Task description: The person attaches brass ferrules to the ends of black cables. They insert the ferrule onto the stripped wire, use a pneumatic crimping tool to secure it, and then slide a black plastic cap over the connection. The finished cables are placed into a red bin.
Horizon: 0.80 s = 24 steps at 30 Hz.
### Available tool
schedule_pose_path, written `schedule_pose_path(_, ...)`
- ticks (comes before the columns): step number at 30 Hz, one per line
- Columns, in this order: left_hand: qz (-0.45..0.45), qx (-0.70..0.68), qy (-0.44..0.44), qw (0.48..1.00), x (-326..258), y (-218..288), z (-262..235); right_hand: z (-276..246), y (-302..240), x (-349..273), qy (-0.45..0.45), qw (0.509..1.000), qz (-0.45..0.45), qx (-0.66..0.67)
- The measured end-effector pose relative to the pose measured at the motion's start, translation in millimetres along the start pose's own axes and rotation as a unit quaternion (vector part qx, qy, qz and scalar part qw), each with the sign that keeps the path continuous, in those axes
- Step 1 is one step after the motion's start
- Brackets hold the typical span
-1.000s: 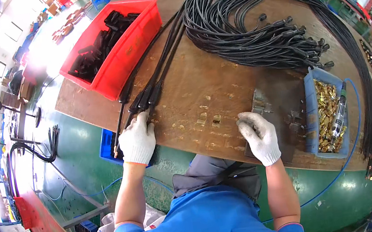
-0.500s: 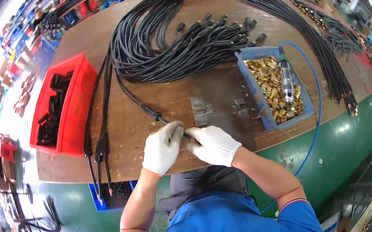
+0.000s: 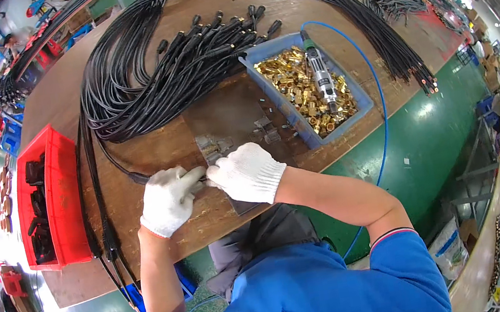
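My left hand (image 3: 168, 199), in a white glove, is closed around a black cable (image 3: 118, 165) near its end. A thicker black sleeve (image 3: 138, 177) on the cable shows just beyond that hand. Pinched closed, my right hand (image 3: 249, 174), also gloved, meets the left one at the cable's end. The fingers mostly hide that end. Behind the hands lies a large bundle of black cables (image 3: 121, 91), their plug ends (image 3: 222, 43) fanned out to the right. To the right, a blue bin (image 3: 356, 124) holds brass fittings (image 3: 291, 81), with a silver and green air tool (image 3: 320, 74) lying on them.
A red bin (image 3: 66, 199) with black parts stands at the left of the brown table (image 3: 131, 260). Several cables hang over the front edge beside it. A blue hose (image 3: 382, 101) loops around the right side. More cables (image 3: 397, 1) lie at the far right.
The view has turned to the right, so the table and bins appear shifted left. Both hands stay together on the cable, with the left hand now nearer its sleeve.
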<state>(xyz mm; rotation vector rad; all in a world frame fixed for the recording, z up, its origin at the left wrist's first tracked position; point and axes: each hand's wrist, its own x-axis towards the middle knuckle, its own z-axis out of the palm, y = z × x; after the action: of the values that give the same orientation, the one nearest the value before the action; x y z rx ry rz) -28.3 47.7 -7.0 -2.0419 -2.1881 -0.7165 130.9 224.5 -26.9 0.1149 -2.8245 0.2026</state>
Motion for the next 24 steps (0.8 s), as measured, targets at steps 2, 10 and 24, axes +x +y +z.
schedule_pose_path(2,-0.01,0.007,-0.004,1.0,-4,-1,-4,-3,3,-1,-0.011,1.0,0.006,0.0)
schedule_pose_path(10,-0.098,-0.007,0.02,0.995,-4,-3,-3,-122,116,-33,0.026,0.956,0.29,-0.03)
schedule_pose_path(24,-0.11,-0.051,0.028,0.992,-2,-17,17,-105,172,-36,-0.177,0.961,0.166,-0.132)
